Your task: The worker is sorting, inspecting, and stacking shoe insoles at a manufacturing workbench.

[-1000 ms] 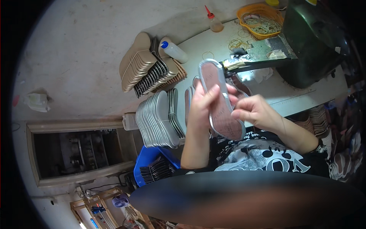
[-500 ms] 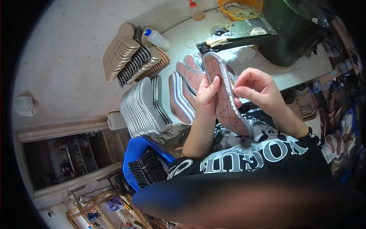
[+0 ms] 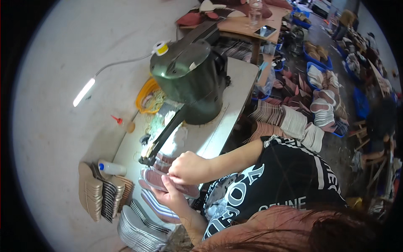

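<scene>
A shoe insole point(image 3: 154, 179) with a brown-red checked face and a shiny grey rim is gripped in my left hand point(image 3: 171, 195), thumb on its face. My right hand point(image 3: 189, 168) is closed against the insole's upper edge; its fingertips are hidden, so what they pinch cannot be made out. The tip of the long narrow arm of a dark green sewing machine point(image 3: 168, 133) ends just beyond the insole. Below my left hand lie more insoles point(image 3: 156, 205) with white and blue edges.
Bundled grey insoles point(image 3: 136, 231) and beige insoles point(image 3: 89, 191) stand at the left, beside a blue-capped bottle point(image 3: 114, 169). A yellow basket point(image 3: 142, 101) sits behind the machine. A lit lamp point(image 3: 85, 91) is by the wall. Piled insoles point(image 3: 294, 122) lie right of the table point(image 3: 226, 113).
My view has swung to the right, showing the whole machine and the floor beyond. The insole is tilted flatter, and my right hand has closed tighter at its edge.
</scene>
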Tool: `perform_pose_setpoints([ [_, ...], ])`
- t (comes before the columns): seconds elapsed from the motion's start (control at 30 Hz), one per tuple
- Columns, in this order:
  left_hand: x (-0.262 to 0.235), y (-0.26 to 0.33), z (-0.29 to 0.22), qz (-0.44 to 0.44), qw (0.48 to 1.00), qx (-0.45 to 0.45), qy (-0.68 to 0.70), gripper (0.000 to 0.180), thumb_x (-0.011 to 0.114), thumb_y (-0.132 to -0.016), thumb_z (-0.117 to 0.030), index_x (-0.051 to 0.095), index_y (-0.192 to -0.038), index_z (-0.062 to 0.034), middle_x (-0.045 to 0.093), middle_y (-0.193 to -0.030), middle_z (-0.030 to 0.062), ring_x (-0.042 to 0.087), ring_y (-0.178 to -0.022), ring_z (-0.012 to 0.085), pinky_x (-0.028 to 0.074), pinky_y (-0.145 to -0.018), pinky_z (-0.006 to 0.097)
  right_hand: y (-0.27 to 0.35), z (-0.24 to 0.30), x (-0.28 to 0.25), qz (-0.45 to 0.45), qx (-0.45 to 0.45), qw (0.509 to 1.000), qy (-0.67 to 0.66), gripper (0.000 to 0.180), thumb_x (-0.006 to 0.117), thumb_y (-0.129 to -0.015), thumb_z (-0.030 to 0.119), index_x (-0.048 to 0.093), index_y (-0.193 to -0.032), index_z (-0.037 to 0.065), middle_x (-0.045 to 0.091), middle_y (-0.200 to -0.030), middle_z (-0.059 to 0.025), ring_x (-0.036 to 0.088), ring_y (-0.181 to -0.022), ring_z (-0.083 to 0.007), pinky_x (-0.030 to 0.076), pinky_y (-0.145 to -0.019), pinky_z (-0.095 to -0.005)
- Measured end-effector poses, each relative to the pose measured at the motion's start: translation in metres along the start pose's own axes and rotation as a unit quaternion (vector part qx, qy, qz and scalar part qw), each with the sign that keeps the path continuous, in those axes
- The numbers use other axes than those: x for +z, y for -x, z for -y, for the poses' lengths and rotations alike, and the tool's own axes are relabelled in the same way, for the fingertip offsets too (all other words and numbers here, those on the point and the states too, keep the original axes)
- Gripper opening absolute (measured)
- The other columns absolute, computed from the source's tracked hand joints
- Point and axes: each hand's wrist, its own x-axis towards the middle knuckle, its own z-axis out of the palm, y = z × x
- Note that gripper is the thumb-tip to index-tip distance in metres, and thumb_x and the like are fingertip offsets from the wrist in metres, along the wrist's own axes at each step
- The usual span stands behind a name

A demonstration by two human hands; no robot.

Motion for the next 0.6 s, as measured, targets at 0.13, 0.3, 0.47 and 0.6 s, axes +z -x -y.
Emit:
perform_pose_setpoints([
  [0.13, 0.015, -0.006, 0.000, -0.006, 0.999, 0.026, 0.044, 0.028, 0.056, -0.095, -0.017, 0.049, -0.115, 0.0017, 0.063, -0.099, 0.0093, 0.059, -0.083, 0.0149, 0.049, -0.073, 0.028, -0.011, -0.004, 0.010, -0.042, -0.006, 0.999, 0.020, 0.017, 0.063, -0.074, 0.021, 0.063, -0.067, 0.006, 0.064, -0.067, -0.0120, 0.064, -0.064, -0.0304, 0.051, -0.059, -0.0409],
  [0.3, 0.008, -0.014, 0.000, 0.008, 0.996, -0.027, 0.082, 0.028, 0.053, -0.095, -0.012, 0.046, -0.118, 0.0026, 0.062, -0.099, 0.0120, 0.060, -0.084, 0.0170, 0.050, -0.077, 0.030, -0.014, -0.024, 0.007, -0.026, 0.054, 0.946, -0.318, 0.017, 0.069, -0.068, 0.018, 0.064, -0.069, 0.002, 0.064, -0.064, -0.0127, 0.061, -0.055, -0.0216, 0.047, -0.053, -0.0348],
  [0.47, 0.012, -0.012, -0.007, 0.041, 0.996, -0.003, 0.079, 0.037, 0.053, -0.095, -0.010, 0.042, -0.127, 0.0038, 0.057, -0.115, 0.0128, 0.058, -0.101, 0.0181, 0.047, -0.088, 0.031, -0.018, -0.032, 0.000, -0.058, 0.052, 0.908, -0.412, 0.021, 0.071, -0.080, 0.018, 0.064, -0.083, -0.002, 0.063, -0.067, -0.0044, 0.059, -0.059, -0.0145, 0.050, -0.059, -0.0285],
  [0.6, 0.010, -0.002, -0.003, 0.101, 0.986, 0.008, 0.133, 0.043, 0.052, -0.093, -0.003, 0.039, -0.134, 0.0024, 0.050, -0.129, 0.0115, 0.051, -0.117, 0.0188, 0.039, -0.101, 0.031, -0.029, -0.025, -0.027, 0.009, -0.019, 0.943, -0.332, 0.019, 0.068, -0.084, 0.017, 0.065, -0.091, -0.001, 0.068, -0.074, -0.0103, 0.064, -0.064, -0.0167, 0.051, -0.063, -0.0285],
])
